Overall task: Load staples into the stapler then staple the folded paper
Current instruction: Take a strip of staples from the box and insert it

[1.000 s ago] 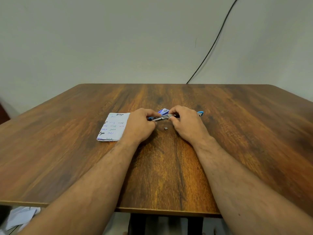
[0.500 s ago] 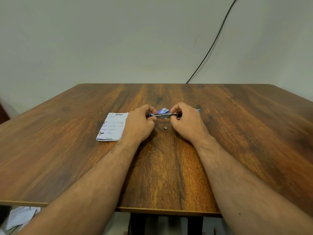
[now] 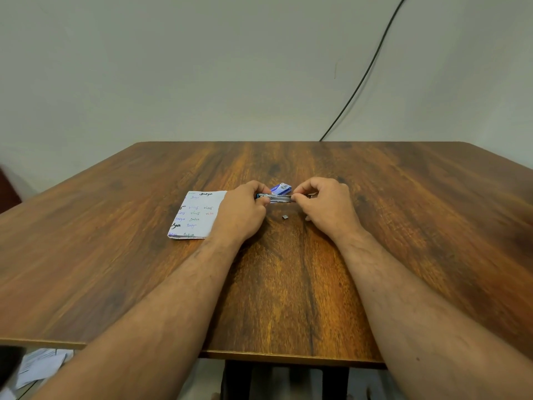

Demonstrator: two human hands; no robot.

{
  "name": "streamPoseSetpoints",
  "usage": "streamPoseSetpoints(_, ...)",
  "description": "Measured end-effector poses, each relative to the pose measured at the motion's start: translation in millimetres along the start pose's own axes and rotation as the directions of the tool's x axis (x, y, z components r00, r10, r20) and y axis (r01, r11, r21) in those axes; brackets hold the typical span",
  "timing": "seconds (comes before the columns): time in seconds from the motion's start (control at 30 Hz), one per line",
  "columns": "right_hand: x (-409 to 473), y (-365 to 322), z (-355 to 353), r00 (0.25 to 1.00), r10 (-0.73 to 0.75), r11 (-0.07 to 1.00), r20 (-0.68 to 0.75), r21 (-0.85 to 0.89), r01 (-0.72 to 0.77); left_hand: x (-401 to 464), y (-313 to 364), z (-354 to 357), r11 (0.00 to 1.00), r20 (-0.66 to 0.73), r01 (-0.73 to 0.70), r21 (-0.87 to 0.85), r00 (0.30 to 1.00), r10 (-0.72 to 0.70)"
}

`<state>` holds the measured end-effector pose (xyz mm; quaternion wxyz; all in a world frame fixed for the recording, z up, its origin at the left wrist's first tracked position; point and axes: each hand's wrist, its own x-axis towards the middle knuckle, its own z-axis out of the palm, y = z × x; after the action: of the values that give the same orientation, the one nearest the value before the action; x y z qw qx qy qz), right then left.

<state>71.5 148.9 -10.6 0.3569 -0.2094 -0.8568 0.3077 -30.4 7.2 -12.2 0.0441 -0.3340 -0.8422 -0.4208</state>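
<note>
- Your left hand (image 3: 240,210) is curling its fingers tight around one end of the stapler (image 3: 278,197), thumb on top, pinning it just above the table (image 3: 288,284).
- Your right hand (image 3: 327,207) is pinching with thumb and forefinger at the stapler's other end; the remaining fingers are folding loosely under. Whether that pinch is holding a strip of staples or the metal channel itself is too small to tell.
- The stapler is lying level between your two hands, its metal track showing. By my reading, you are working on the loading step, and nothing is stapled yet.
- What could go wrong: if the strip is going in crooked, it may jam or snap into short pieces. A small loose piece (image 3: 285,217) is already lying on the table just under the stapler, likely a broken bit of staples.
- If your left grip is slackening while the right is pushing, the stapler could twist and spill its load.
- Closing it before the strip is seating flat may bend staples and block the later press.
- Just behind the stapler, the staple box (image 3: 281,188) is sitting close, touching or nearly touching it.
- The folded paper (image 3: 197,215) is waiting beside your left hand, partly under your wrist, so you will be needing to lift that arm to reach it.
- A cable (image 3: 366,73) is hanging down the wall, well clear of everything.
</note>
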Motion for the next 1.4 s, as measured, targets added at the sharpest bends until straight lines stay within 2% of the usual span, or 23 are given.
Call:
streamPoseSetpoints(0.33, 0.3, 0.4, 0.6, 0.999, 0.036, 0.998, 0.002, 0.054, -0.036, 3.5, -3.8, 3.6, 0.997, -0.009, 0.0, 0.078, 1.0, 0.0)
streamPoseSetpoints(0.5, 1.7, -0.3, -1.3, 1.0, -0.01, 0.999, 0.002, 0.045, 0.01, 6.8, -8.0, 6.8, 0.989, 0.033, -0.024, 0.146, 0.999, 0.02)
streamPoseSetpoints(0.6, 0.8, -1.7, -0.9, 0.999, -0.019, 1.0, 0.037, 0.026, 0.018, 6.8, -8.6, 6.4, 0.991, 0.031, -0.038, 0.126, 0.999, 0.034)
streamPoseSetpoints(0.73, -0.9, -3.0, -0.6, 0.998, -0.027, 1.0, 0.063, -0.012, 0.028, 5.2, -6.8, 7.0, 0.984, 0.029, -0.114, 0.134, 0.993, 0.111)
streamPoseSetpoints(0.87, -1.9, -3.7, -1.3, 0.997, -0.034, 0.999, 0.063, -0.015, 0.035, 0.4, -4.0, 9.6, 0.92, 0.063, -0.261, 0.293, 0.965, 0.254)
streamPoseSetpoints(1.07, -8.6, -7.0, -4.3, 0.984, -0.167, 0.985, -0.068, -0.062, 0.163, -3.5, 4.5, 9.5, 0.811, 0.12, -0.375, 0.45, 0.925, 0.361)
streamPoseSetpoints(1.27, -17.0, -10.9, -7.7, 0.971, -0.217, 0.968, 0.099, -0.104, 0.227, -6.0, 7.2, 8.2, 0.742, 0.155, -0.379, 0.553, 0.922, 0.355)
streamPoseSetpoints(1.4, -17.6, -14.2, -9.7, 0.955, -0.201, 0.955, 0.22, -0.174, 0.241, -4.9, 6.7, 7.0, 0.75, 0.18, -0.357, 0.557, 0.934, 0.31)
